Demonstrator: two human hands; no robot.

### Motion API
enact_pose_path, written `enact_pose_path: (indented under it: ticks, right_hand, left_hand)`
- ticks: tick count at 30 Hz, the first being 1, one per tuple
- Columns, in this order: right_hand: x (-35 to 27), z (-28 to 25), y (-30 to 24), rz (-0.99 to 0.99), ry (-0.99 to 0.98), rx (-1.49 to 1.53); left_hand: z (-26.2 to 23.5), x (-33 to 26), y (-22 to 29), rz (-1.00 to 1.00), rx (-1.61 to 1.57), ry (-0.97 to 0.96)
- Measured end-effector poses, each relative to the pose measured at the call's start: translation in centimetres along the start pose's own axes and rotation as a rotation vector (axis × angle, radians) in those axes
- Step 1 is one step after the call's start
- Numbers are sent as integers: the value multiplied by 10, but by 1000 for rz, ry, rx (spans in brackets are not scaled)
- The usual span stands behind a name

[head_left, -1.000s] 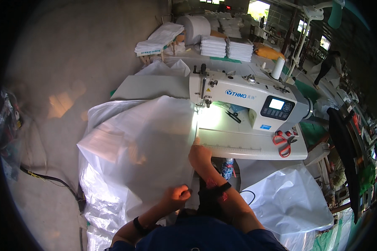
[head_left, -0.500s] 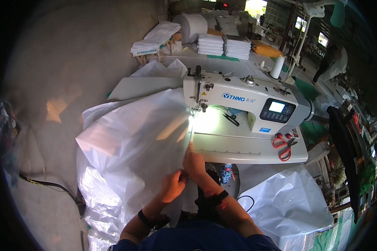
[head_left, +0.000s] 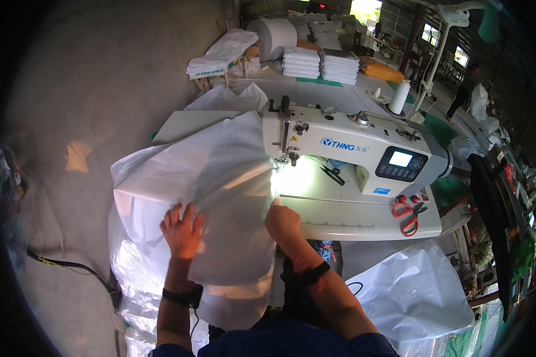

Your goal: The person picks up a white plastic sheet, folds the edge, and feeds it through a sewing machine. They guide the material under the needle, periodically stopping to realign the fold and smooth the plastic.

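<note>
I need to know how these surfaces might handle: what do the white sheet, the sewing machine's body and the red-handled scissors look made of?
White sheet: probably plastic or coated fabric; smooth, with a soft sheen and broad creases.
Sewing machine: likely painted metal, judging by its smooth, hard white casing; plastic panels are possible.
Scissors: dark blades, probably metal; red loops, plastic or coated metal.

— Looks like what sort of place?
— Like a sewing workshop, judging by the industrial sewing machine (head_left: 342,132), the thread cone (head_left: 399,97) mounted behind it and the red-handled scissors (head_left: 416,213) lying close by.
— Shown by anything farther back?
— Yes: by neatly stacked white bundles (head_left: 300,62), by a big roll of white material (head_left: 275,40), and by a person (head_left: 466,89) standing deeper inside.
</note>
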State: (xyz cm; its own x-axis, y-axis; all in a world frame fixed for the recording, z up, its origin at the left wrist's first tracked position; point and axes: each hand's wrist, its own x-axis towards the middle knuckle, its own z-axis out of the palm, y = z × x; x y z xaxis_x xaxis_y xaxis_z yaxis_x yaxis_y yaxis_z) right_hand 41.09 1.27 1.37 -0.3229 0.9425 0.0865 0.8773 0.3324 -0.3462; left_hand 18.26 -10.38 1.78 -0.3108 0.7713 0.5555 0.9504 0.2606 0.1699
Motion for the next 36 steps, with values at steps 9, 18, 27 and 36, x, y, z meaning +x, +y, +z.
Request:
enact_pose_path:
  ticks: [9,18,27,36]
  right_hand:
    - [49,13,1,25,82,38]
    - [77,18,13,59,252,142]
    - [-107,28,19,286,-939,1233]
    - [-64,188,-42,-669,-549,975]
  left_hand:
    - [35,83,-41,-154,110,-360]
    - [77,163,-45,-91,134,-493]
    - [-4,70,-17,-128,-477,-459]
    - [29,43,-43,24,-89,-303]
